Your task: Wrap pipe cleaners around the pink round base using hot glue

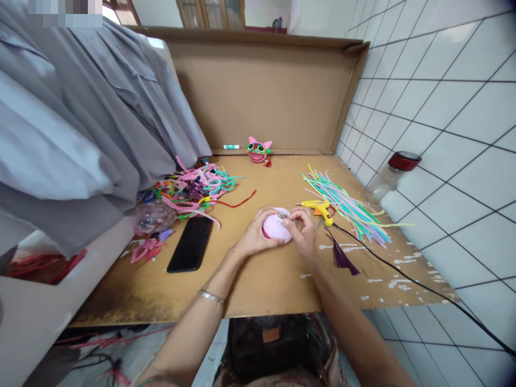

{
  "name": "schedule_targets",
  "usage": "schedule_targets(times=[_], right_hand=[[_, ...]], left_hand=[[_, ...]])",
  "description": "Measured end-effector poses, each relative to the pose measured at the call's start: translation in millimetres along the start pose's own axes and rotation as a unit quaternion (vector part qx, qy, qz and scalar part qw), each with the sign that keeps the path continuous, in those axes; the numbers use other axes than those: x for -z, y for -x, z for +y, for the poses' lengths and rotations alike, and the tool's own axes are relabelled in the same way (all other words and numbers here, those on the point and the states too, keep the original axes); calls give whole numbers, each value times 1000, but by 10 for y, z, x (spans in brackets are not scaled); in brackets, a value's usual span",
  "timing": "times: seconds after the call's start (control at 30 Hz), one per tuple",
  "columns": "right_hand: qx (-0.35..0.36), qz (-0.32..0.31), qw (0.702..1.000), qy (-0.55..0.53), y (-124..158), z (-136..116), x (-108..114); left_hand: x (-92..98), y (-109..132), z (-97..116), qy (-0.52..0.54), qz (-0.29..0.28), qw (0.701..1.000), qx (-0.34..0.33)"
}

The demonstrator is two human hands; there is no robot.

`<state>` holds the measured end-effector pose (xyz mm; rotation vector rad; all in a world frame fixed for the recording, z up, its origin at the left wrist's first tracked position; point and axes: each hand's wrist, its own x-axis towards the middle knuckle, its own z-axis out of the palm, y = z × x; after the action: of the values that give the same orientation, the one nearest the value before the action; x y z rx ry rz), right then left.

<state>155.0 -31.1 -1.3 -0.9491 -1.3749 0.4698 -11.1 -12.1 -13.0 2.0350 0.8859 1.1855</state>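
Observation:
My left hand point(255, 234) is wrapped around a round, pale lilac craft piece point(274, 229) that looks wound from fuzzy strands, with a dark pink patch at its lower left. The piece is held just over the table's middle. On its upper right side, the fingers of my right hand point(303, 230) are pinched together at the surface; whatever they grip is too small to make out. Just beyond my right hand lies a yellow glue gun point(319, 208), its nozzle pointing left. A purple tassel point(342, 255) rests to the right of that hand.
Pipe cleaners point(346, 207) lie bundled at right, beside a glass jar point(387, 180). A black phone point(190, 244) and a tangled pipe cleaner heap point(201, 183) are at left. A finished animal head point(258, 150) and glue stick point(231, 147) sit by the cardboard wall point(262, 91). A black cord point(395, 269) crosses the right.

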Motion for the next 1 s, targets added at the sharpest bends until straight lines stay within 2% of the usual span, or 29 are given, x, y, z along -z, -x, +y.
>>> schedule_targets(times=[0.2, 0.33, 0.47, 0.53, 0.83, 1.0], right_hand=[[-4, 11, 1000, 13, -5, 29, -8], [46, 20, 998, 37, 19, -33, 35], [121, -18, 987, 105, 85, -77, 27], [131, -21, 982, 131, 110, -76, -3], [73, 28, 991, 108, 53, -51, -26], [38, 29, 996, 73, 16, 18, -24]], left_hand=[[-2, -10, 2, 1, 1, 1000, 9], [-5, -6, 2, 11, 11, 1000, 19], [-1, -2, 11, 13, 10, 1000, 12], [2, -3, 21, 6, 5, 1000, 6], [-8, -8, 31, -7, 9, 1000, 7], [6, -5, 33, -1, 9, 1000, 13]])
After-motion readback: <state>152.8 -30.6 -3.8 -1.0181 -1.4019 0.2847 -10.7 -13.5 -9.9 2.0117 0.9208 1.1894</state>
